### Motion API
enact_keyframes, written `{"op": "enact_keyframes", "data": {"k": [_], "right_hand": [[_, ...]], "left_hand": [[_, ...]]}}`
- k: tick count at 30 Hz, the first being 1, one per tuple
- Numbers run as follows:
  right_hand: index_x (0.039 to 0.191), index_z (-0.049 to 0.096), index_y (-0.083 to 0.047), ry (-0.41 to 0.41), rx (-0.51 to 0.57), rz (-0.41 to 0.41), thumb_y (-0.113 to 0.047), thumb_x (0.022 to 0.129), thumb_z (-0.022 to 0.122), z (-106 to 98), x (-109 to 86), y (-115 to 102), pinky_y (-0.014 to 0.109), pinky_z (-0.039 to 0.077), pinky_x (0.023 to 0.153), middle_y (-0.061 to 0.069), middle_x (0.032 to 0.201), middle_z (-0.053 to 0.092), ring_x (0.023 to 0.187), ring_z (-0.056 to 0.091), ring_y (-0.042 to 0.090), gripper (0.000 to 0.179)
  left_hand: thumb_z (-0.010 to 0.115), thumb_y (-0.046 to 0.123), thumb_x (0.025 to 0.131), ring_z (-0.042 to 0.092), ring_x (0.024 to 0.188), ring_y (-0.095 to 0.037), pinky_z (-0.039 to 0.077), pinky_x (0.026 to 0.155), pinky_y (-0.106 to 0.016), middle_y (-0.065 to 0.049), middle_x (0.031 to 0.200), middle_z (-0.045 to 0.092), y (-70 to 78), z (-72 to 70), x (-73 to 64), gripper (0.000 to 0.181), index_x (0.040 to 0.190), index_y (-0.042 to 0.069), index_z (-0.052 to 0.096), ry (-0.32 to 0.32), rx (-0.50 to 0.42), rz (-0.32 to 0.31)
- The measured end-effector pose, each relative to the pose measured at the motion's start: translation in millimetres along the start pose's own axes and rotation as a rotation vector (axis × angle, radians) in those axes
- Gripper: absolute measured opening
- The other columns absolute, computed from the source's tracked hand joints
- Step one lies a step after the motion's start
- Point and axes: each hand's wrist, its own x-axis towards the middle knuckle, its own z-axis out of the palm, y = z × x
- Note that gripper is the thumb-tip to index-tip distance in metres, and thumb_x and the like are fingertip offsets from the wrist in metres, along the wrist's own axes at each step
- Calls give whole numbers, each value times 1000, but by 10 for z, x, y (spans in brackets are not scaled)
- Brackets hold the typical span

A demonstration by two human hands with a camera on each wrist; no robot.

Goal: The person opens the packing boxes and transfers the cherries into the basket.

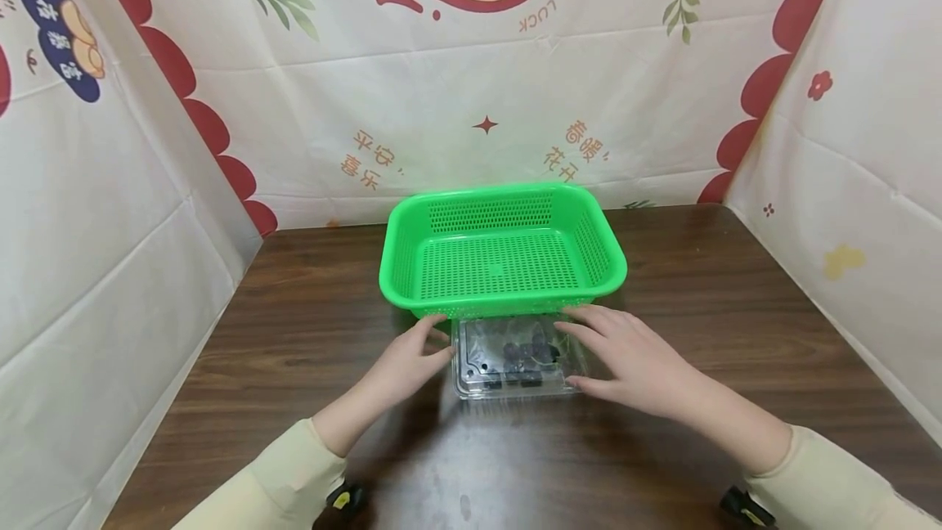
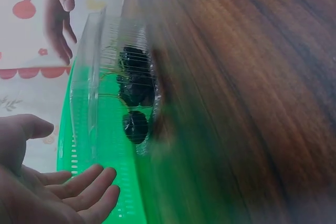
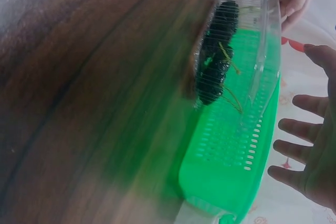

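Note:
A clear plastic lidded box [image 1: 478,384] lies on the table, right in front of a green basket [image 1: 504,302]. Through its walls show several dark round fruits [image 2: 135,127] with thin yellowish stems, grape-like in look. At the box's left side is my left hand [image 1: 408,362], its fingers loosely bent and nothing held. My right hand [image 1: 633,354] is by the right side, fingers spread. In the right wrist view its fingers [image 3: 296,129] are apart from the box. Whether any fingertip touches the box in the head view, I cannot tell. The lid looks closed.
The perforated basket's bare floor shows behind the box. Dark brown wooden table [image 1: 309,301] extends to both sides and in front. A printed white cloth [image 1: 456,105] hangs at the back, with more white cloth along the left and right sides.

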Motion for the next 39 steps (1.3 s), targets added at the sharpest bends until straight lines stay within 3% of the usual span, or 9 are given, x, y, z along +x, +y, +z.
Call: {"op": "enact_keyframes", "data": {"k": [8, 18, 26, 31, 39], "right_hand": [[136, 57, -11, -37, -1, -10, -53, 81, 74, 85, -1, -6, 55, 36, 101, 11, 143, 47, 130, 43, 30, 72], [133, 59, -10, -57, -29, -45, -50, 77, 79, 127, 18, -4, 54, 40, 97, 13, 141, 48, 128, 45, 31, 72], [130, 61, -8, -15, -42, -73, -40, 74, 84, 153, 14, -11, 54, 44, 92, 15, 137, 51, 123, 50, 32, 68], [131, 60, -8, -37, -37, -58, -40, 75, 84, 162, 12, -1, 55, 44, 92, 16, 137, 51, 122, 51, 33, 69], [132, 59, -10, -81, -17, -39, -40, 77, 82, 152, 25, 10, 54, 43, 95, 14, 141, 49, 124, 50, 31, 68]], "left_hand": [[64, 32, 95, 61, 109, -29, 50, 87, -46, -16, 133, 54, -40, 21, 104, 71, 151, 5, 30, -54, 8, -18], [70, 32, 92, 58, 115, -31, 50, 89, -45, -19, 146, 41, -107, 9, 174, 87, 154, 2, 17, -146, -38, 7], [71, 30, 92, 59, 113, -33, 50, 89, -43, -21, 146, 40, -137, 9, 212, 87, 153, -2, 18, -181, -6, 34], [74, 24, 89, 58, 116, -35, 50, 91, -44, -23, 148, 37, -132, 11, 248, 89, 153, -4, 18, -182, -34, 43], [78, 26, 84, 54, 122, -31, 43, 100, -47, -19, 155, 26, -129, -12, 246, 93, 153, 0, 21, -200, -60, 8]]}}
